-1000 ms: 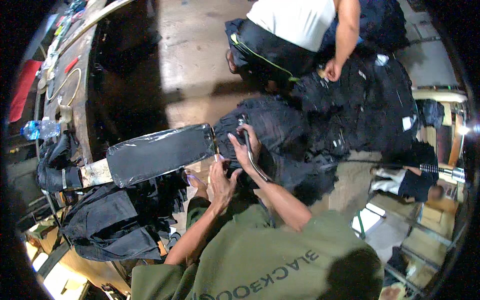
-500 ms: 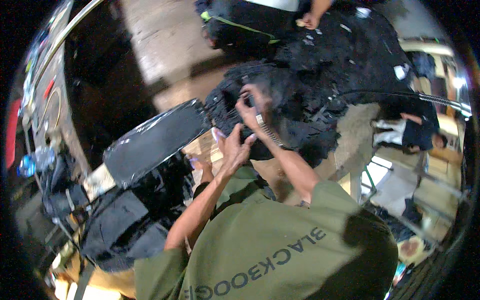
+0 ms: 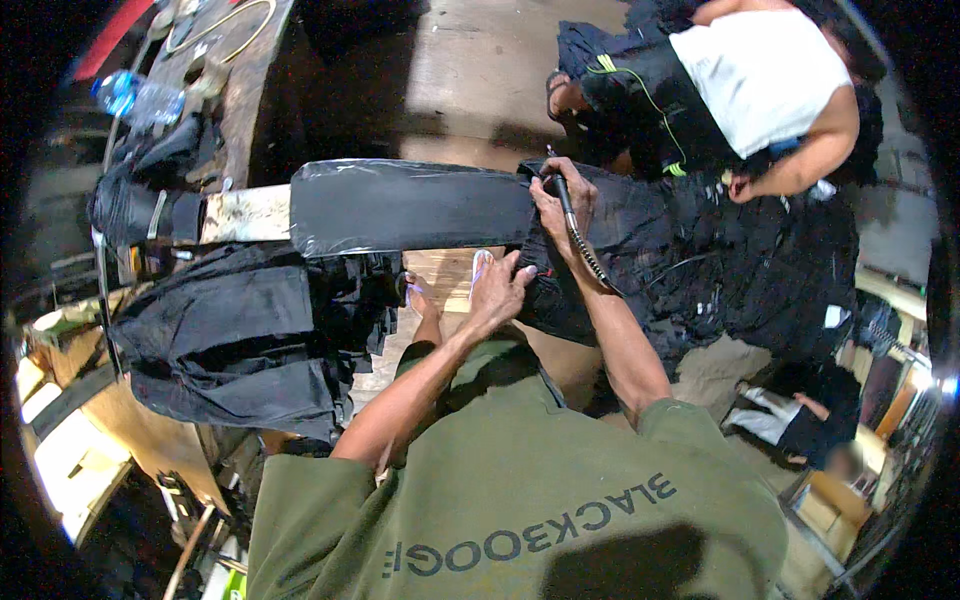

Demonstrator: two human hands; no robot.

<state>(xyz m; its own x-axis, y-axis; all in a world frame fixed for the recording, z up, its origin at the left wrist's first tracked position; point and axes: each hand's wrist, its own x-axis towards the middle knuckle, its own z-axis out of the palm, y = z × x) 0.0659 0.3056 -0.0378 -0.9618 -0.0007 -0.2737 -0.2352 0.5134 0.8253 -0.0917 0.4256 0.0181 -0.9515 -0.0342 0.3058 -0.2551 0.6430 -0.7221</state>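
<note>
1 blk tool [image 3: 566, 200] is gripped in R hand [image 3: 581, 195] over blk cloth [image 3: 556, 306]; L hand [image 3: 497, 289], partly spread, is held at cloth's edge nr board [image 3: 400, 208].

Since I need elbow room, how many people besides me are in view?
2: a person in a white top at upper right, and a person in white trousers at lower right. Others may be hidden in the dark edges.
</note>
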